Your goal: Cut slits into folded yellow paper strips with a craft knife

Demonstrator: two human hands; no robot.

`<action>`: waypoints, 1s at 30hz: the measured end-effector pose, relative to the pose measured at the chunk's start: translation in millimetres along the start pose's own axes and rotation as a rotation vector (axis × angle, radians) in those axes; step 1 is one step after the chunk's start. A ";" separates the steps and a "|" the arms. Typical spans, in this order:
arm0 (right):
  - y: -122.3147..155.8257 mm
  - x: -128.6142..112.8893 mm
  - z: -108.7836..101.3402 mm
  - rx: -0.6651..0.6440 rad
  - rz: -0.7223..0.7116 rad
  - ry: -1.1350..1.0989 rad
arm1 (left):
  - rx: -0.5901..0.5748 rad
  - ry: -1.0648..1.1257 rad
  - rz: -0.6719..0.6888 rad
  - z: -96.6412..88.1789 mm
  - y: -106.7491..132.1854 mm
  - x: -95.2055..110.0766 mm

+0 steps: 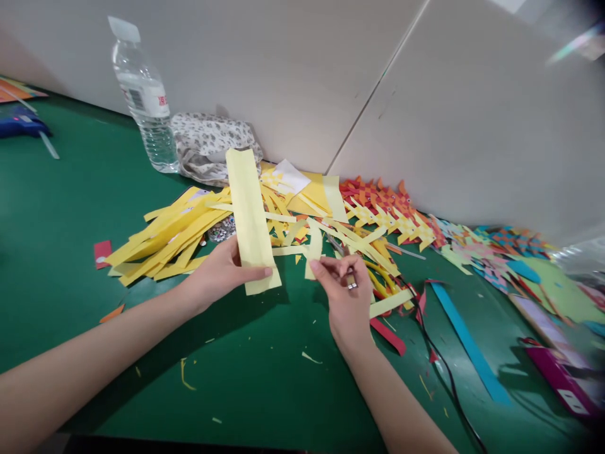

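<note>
My left hand [231, 271] pinches the lower end of a wide, pale yellow paper strip [250, 214], which stands nearly upright with a crease along it. To its right, my right hand [347, 287] holds a narrow, curved pale yellow paper strip [314, 249] between thumb and fingertips. A small metal tool [352, 280] is also tucked in this hand; its kind is largely hidden by the fingers. The two pieces of paper are apart. Behind my hands lie yellow paper strips [165, 236] in a heap and more pale offcuts [363, 243].
A water bottle [144, 101] stands by a patterned cloth bundle [212, 145] at the wall. Woven paper fish [392, 221] line the back right. A blue glue gun [21, 123] lies far left. A black cable [444, 366], blue strip [467, 340] and magenta box [558, 378] lie right.
</note>
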State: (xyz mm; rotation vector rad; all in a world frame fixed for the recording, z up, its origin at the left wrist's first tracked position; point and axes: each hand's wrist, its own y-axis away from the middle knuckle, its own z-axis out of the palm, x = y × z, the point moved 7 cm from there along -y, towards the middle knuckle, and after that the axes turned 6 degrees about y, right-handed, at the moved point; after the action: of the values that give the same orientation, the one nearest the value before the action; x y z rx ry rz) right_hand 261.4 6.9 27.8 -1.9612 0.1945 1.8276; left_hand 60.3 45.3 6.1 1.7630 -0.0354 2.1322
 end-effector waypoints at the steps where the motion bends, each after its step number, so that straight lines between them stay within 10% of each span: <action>1: -5.1 0.7 -5.1 0.030 -0.016 -0.003 | 0.008 -0.017 -0.009 -0.8 0.1 0.1; 7: -16.9 -18.3 -34.9 0.335 -0.234 0.013 | -0.065 -0.154 -0.033 4.6 1.4 -7.0; 16: 14.1 -15.1 27.6 -0.303 -0.144 0.159 | -0.406 -0.202 -0.028 29.6 9.8 -12.8; 23: 11.4 -16.7 18.1 -0.190 -0.144 0.099 | -0.127 -0.087 -0.001 6.1 -5.6 -5.9; 30: 5.3 -28.0 -3.7 0.002 -0.220 -0.063 | -0.183 -0.226 -0.113 -4.4 -9.7 2.0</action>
State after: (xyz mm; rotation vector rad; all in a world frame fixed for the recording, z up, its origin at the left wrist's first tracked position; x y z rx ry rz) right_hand 259.5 -4.9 54.0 -1.8396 -0.0386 1.7415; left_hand 58.7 56.0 5.0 1.8409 -0.1803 1.7831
